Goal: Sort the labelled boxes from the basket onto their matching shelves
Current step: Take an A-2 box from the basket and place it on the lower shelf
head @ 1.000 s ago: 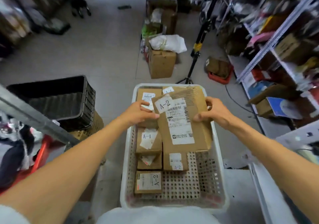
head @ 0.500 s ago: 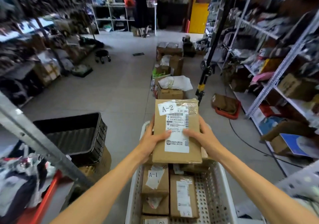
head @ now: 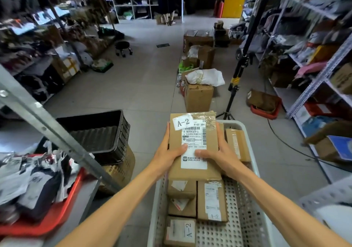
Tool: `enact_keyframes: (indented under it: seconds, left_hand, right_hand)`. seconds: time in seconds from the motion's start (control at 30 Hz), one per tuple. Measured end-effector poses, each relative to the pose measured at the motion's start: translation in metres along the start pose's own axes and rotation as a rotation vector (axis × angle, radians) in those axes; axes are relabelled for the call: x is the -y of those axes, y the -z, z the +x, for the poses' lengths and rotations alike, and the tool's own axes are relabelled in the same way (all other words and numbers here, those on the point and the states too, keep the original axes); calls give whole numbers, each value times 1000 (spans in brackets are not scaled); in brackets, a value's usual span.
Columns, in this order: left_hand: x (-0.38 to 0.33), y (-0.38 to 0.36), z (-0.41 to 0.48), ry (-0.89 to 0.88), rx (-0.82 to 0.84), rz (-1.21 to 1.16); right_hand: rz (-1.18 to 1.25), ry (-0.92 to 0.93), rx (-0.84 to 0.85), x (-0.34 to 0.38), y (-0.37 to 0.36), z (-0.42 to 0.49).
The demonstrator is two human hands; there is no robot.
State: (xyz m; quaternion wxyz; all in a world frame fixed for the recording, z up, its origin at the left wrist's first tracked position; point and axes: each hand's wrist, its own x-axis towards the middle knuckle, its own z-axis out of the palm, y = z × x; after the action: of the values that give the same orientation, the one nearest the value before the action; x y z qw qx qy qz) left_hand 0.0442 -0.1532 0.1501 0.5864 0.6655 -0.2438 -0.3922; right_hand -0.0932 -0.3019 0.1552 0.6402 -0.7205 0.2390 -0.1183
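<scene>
Brown cardboard fills the middle of the view: a flat box (head: 194, 144) marked "A-2" is held face-up above the far end of the white perforated basket (head: 247, 218), clear of the parcels under it. The left hand (head: 167, 151) clasps its 9 o'clock edge and the right hand (head: 221, 153) its 3 o'clock edge, both thumbs laid on the shipping label, fingers wrapped beneath. Held this way, the handwritten tag at the 11 o'clock corner stays uncovered and readable, which probably suits checking where it belongs. Several more boxes lie flat in the basket, among them one tagged "A-2" at the near end (head: 181, 231) and another beside it (head: 212, 201), so the sorting looks far from finished. Metal shelving (head: 322, 77) stands at 2 o'clock; no shelf marking can be read from here.
</scene>
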Motion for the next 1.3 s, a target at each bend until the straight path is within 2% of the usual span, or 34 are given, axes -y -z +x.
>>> enact_keyframes:
  seconds: [0.23,0.53,0.6,0.77,1.03,1.3]
  left_hand:
    - [-14,14,-3,-33,164,97]
    - [-6,23,-28,27,370,113]
    - [-5,20,-41,37,413,114]
    - [-8,5,-87,28,499,145]
    - [8,-14,-171,-25,651,161]
    - [36,-60,-301,-41,870,148]
  right_hand:
    - [-37,-9,-87,19,-12,-24]
    - [27,-60,-410,19,-64,-96]
    - [40,-69,-438,15,-70,-117]
    - [34,-151,-394,18,-77,-176]
    - [110,-107,-523,9,-113,-277]
    - [119,-124,-690,3,-156,-444]
